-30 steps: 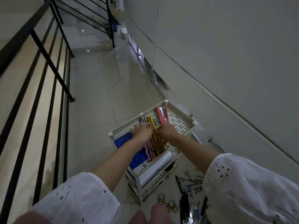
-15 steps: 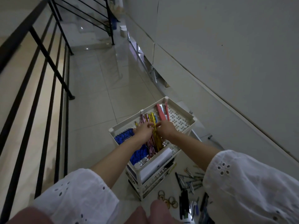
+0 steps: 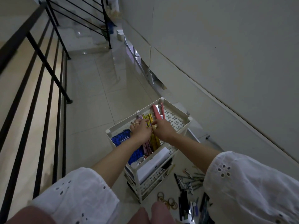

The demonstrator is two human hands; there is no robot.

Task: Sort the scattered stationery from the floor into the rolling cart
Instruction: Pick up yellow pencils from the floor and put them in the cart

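head view: a white perforated plastic rolling cart stands on the pale tiled floor near the wall. in its top tray lie a row of yellow and pink patterned pencils, a blue spiral notebook and a pink stapler. the left hand rests on the pencils with fingers loosely spread. the right hand touches them just beside it, but i cannot tell whether it pinches one. dark pens and brown tape rings lie scattered on the floor beside the cart.
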